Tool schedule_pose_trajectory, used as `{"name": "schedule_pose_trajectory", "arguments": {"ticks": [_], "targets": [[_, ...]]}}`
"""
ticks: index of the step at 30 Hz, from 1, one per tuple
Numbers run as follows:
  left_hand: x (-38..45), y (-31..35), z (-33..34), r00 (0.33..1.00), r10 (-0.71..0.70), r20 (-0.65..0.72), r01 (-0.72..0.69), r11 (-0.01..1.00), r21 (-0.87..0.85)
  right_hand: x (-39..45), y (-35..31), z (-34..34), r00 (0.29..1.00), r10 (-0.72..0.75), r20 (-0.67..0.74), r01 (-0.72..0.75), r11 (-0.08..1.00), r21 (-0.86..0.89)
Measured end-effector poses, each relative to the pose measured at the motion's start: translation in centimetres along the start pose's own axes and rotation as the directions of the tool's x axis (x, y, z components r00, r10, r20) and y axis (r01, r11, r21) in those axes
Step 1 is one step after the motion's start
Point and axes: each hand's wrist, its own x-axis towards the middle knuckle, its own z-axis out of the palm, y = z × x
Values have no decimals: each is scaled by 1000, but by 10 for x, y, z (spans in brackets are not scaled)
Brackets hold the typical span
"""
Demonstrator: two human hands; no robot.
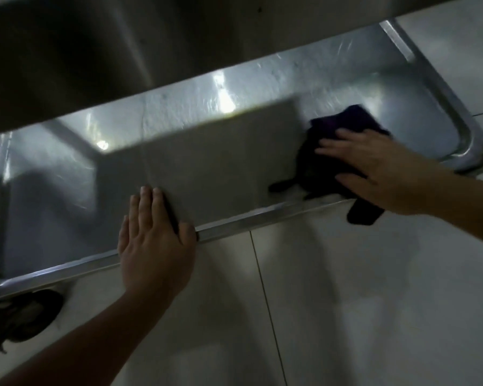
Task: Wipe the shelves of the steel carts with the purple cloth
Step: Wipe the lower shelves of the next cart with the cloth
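The lower shelf of a steel cart runs across the view, shiny and streaked. On its right part lies the dark purple cloth, one end hanging over the front rim. My right hand presses flat on the cloth, fingers spread. My left hand rests palm down over the shelf's front rim, fingers on the shelf surface, thumb hooked on the edge, holding nothing. The image is dim and slightly blurred.
The cart's upper shelf overhangs the far half of the lower one. A raised rim and corner post close the right end. A dark shoe sits on the white tiled floor at the lower left.
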Motion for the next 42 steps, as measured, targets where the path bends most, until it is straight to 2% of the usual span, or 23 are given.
{"name": "schedule_pose_trajectory", "arguments": {"ticks": [2,3,5,7,9,11,16,18,20,23,26,28,29,31,33,35,37,40,42], "targets": [[-1,0,2,1000,4,-6,-4,1000,-9,-13,38,-4,961,240,-139,-245,969,-18],[-1,-1,3,1000,7,-9,-7,1000,-9,-14,54,-6,908,361,-213,-370,929,1],[-2,-3,5,1000,19,-15,-19,1000,-4,-1,76,-11,763,585,-275,-591,804,71],[-1,-5,7,999,22,-32,-22,1000,4,29,84,-16,655,700,-286,-697,705,130],[1,-4,8,999,10,-42,-10,1000,14,66,81,-20,610,735,-297,-725,669,166],[4,-3,8,999,-2,-37,3,1000,22,106,72,-27,641,711,-288,-691,699,186],[8,1,7,1000,-17,0,17,1000,23,185,-7,-29,815,548,-189,-535,837,119],[7,2,6,1000,-15,13,15,1000,19,198,-60,-19,908,366,-204,-360,930,70],[6,2,5,999,-8,32,7,1000,13,196,-114,-2,979,132,-157,-129,991,29],[6,2,4,999,-10,40,10,1000,-8,167,-158,25,989,-144,-27,145,989,16],[3,1,4,999,-5,36,6,999,-33,121,-140,35,966,-255,-47,257,966,20],[1,-1,4,999,10,41,-8,999,-48,104,-101,23,974,-198,-106,201,979,20],[0,-2,4,999,14,44,-12,999,-47,101,-78,14,982,-123,-143,128,991,24],[-2,-2,5,999,28,47,-26,999,-44,103,-37,-4,970,132,-203,-129,991,26],[-3,-1,4,998,31,50,-29,999,-42,115,-10,-11,874,417,-250,-414,908,69],[-3,-1,4,998,37,43,-35,999,-31,145,-10,-17,786,582,-210,-564,813,143],[-2,-1,4,998,43,54,-41,999,-23,184,-32,-21,807,579,-113,-566,814,131],[-2,1,4,997,33,63,-30,999,-43,231,-93,-14,901,432,34,-433,901,20],[-2,3,3,997,22,74,-17,998,-59,244,-149,3,951,309,3,-309,951,-6]]}}
